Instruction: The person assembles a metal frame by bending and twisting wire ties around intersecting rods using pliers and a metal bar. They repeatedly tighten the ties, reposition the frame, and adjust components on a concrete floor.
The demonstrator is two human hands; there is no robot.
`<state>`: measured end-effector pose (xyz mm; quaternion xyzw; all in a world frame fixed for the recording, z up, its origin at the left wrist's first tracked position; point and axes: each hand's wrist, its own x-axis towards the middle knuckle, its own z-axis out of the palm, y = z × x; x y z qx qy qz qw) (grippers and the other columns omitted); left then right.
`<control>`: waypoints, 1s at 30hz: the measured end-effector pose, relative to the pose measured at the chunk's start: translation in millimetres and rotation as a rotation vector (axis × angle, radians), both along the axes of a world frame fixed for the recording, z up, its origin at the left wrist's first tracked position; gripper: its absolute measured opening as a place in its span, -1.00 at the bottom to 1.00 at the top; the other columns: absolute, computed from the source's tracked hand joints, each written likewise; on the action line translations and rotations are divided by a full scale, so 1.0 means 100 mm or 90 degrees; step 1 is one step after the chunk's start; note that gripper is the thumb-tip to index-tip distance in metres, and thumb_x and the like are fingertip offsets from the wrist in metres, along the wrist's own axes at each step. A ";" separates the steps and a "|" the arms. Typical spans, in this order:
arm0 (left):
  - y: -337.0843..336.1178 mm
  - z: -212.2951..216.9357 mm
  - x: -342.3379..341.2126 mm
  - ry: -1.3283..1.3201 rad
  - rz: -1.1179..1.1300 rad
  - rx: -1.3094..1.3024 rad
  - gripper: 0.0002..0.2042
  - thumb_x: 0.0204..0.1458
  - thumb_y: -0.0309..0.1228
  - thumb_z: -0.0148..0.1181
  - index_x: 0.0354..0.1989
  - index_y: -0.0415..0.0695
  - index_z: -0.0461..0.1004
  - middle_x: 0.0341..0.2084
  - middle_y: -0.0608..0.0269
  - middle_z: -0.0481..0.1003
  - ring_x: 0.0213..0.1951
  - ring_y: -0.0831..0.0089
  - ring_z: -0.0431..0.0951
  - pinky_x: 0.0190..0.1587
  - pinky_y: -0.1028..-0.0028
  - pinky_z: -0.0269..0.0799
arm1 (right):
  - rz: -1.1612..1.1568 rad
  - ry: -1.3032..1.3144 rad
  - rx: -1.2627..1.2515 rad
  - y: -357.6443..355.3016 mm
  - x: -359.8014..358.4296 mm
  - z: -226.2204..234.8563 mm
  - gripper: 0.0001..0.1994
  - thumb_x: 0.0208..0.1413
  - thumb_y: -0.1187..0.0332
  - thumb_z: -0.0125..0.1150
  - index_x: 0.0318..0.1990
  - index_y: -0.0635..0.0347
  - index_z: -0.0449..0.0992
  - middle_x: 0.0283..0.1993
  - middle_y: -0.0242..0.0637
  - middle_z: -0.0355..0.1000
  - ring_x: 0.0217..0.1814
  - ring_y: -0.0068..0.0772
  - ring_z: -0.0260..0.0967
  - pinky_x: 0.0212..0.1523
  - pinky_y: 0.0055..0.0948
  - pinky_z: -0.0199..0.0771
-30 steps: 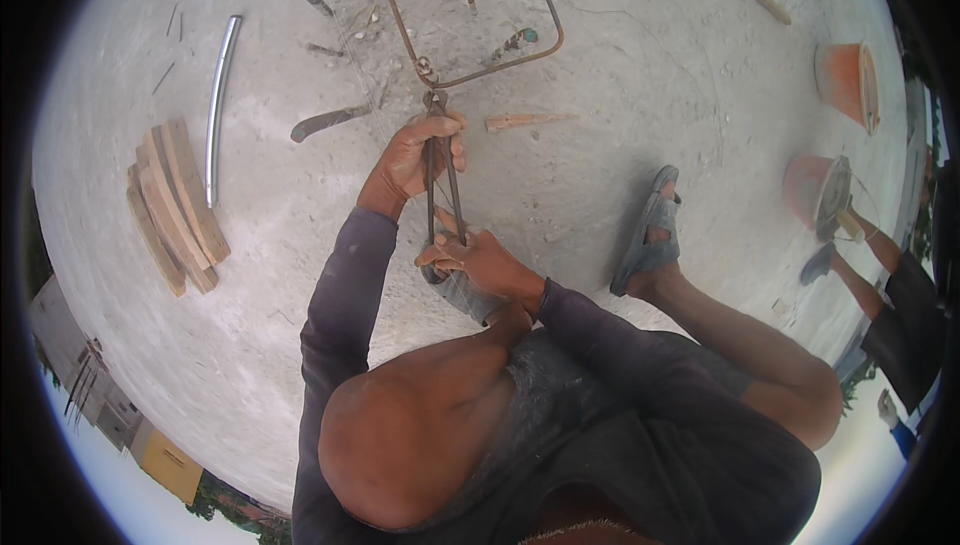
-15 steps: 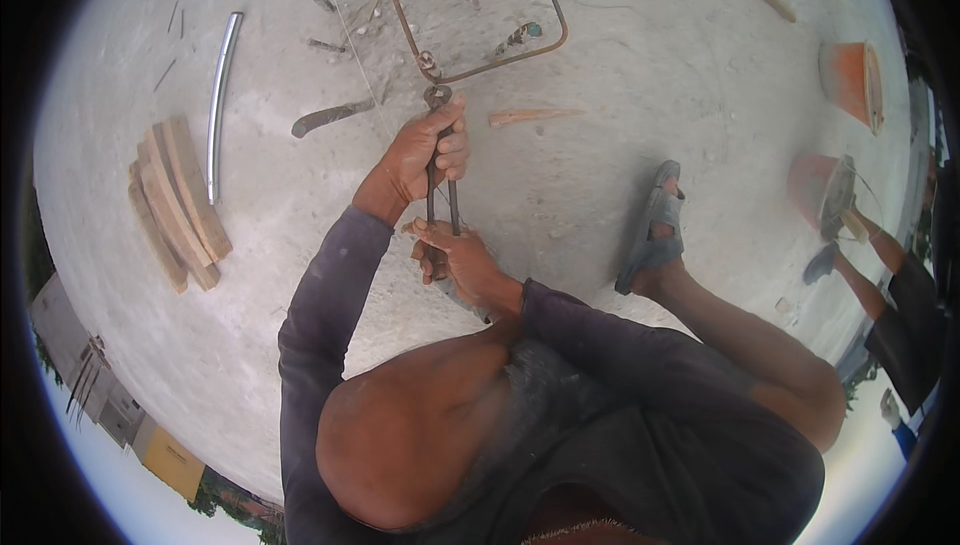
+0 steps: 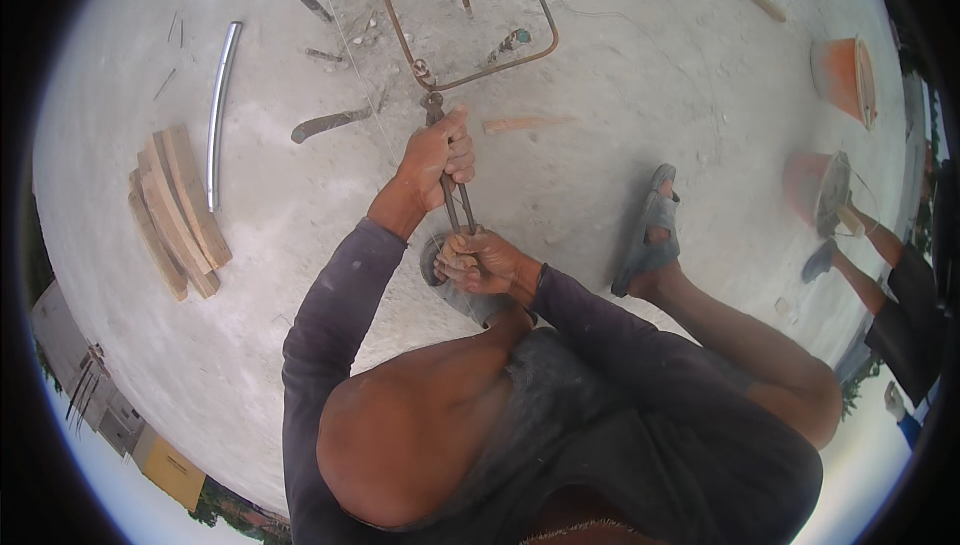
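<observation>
A wide grey concrete floor (image 3: pixel 620 115) fills the view, dusty and scuffed. A rusty steel rebar bent into a squarish loop (image 3: pixel 545 40) lies on it near the top. At the left sits a fanned stack of short wooden planks (image 3: pixel 175 210), with a curved silvery metal strip (image 3: pixel 222 95) just beside it. At the right edge stand an orange bucket (image 3: pixel 845 75) and a second reddish bucket (image 3: pixel 815 190). The person's foot in a grey sandal (image 3: pixel 648 230) rests flat on the floor right of centre. A dark flat blade-like tool (image 3: pixel 328 125) lies left of the loop's lower corner, and a short pale wooden stick (image 3: pixel 522 125) lies just below the loop.

Long-handled dark metal pincers (image 3: pixel 452 185) stand on the floor with their head at the loop's near corner. The left hand (image 3: pixel 436 157) is wrapped tightly round the upper handles, fingers fully closed. The right hand (image 3: pixel 480 263) is closed round the lower handle ends, close to the person's body.
</observation>
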<state>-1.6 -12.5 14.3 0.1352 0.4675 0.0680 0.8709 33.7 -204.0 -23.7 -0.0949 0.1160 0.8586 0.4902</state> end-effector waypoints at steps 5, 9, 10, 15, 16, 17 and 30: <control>-0.10 -0.05 0.10 0.094 0.017 0.055 -0.63 0.35 -0.09 0.11 -0.52 0.12 0.23 -0.72 0.57 0.08 -0.74 0.62 0.09 -0.68 0.51 -0.01 | -0.034 -0.393 -0.229 0.01 0.06 0.58 -0.69 0.33 0.12 0.26 -0.23 0.23 0.51 -0.54 -0.51 0.37 -0.59 -0.47 0.33 -0.50 -0.36 0.36; -0.16 -0.01 0.20 0.145 0.053 0.076 -0.64 0.36 -0.10 0.09 -0.51 0.11 0.24 -0.73 0.56 0.06 -0.74 0.61 0.07 -0.67 0.49 -0.04 | 0.116 -0.804 -0.249 0.10 0.17 0.96 -0.50 0.29 0.02 0.26 -0.17 0.45 0.54 -0.50 -0.28 0.50 -0.43 -0.29 0.51 -0.36 -0.28 0.48; -0.16 0.00 0.24 0.155 0.065 0.072 -0.64 0.36 -0.11 0.08 -0.51 0.12 0.23 -0.73 0.56 0.06 -0.74 0.61 0.06 -0.67 0.48 -0.05 | 0.175 -0.896 -0.248 0.13 0.19 1.02 -0.45 0.28 -0.02 0.26 -0.17 0.50 0.54 -0.49 -0.19 0.54 -0.38 -0.23 0.56 -0.33 -0.26 0.51; -0.17 0.01 0.33 0.138 0.130 0.020 -0.67 0.37 -0.17 0.03 -0.49 0.09 0.21 -0.71 0.53 0.07 -0.74 0.59 0.03 -0.68 0.45 -0.05 | 0.317 -1.198 -0.158 0.22 0.34 1.15 -0.36 0.20 -0.14 0.27 -0.19 0.50 0.54 -0.60 0.00 0.48 -0.48 -0.12 0.56 -0.37 -0.18 0.49; -0.16 0.01 0.33 0.101 0.148 0.000 -0.69 0.36 -0.18 0.03 -0.46 0.06 0.21 -0.70 0.50 0.10 -0.75 0.58 0.04 -0.69 0.45 -0.03 | 0.356 -1.215 -0.179 0.21 0.39 1.16 -0.36 0.19 -0.13 0.29 -0.19 0.52 0.54 -0.60 0.04 0.49 -0.47 -0.07 0.57 -0.36 -0.15 0.50; -0.15 0.01 0.33 0.079 0.167 -0.024 -0.71 0.35 -0.20 0.03 -0.43 0.03 0.21 -0.69 0.47 0.13 -0.75 0.57 0.05 -0.70 0.44 -0.02 | 0.365 -1.223 -0.138 0.20 0.45 1.17 -0.36 0.17 -0.12 0.30 -0.18 0.53 0.53 -0.60 0.04 0.50 -0.46 -0.05 0.57 -0.36 -0.15 0.51; -0.23 -0.29 0.38 0.409 0.021 0.257 -0.70 0.32 -0.15 0.12 -0.39 -0.07 0.34 -0.66 0.40 0.27 -0.72 0.52 0.22 -0.69 0.40 0.03 | 0.238 -1.214 -0.210 0.18 -0.03 0.73 -0.49 0.14 0.06 0.38 -0.24 0.53 0.54 -0.39 0.14 0.56 -0.28 0.14 0.60 -0.24 -0.05 0.54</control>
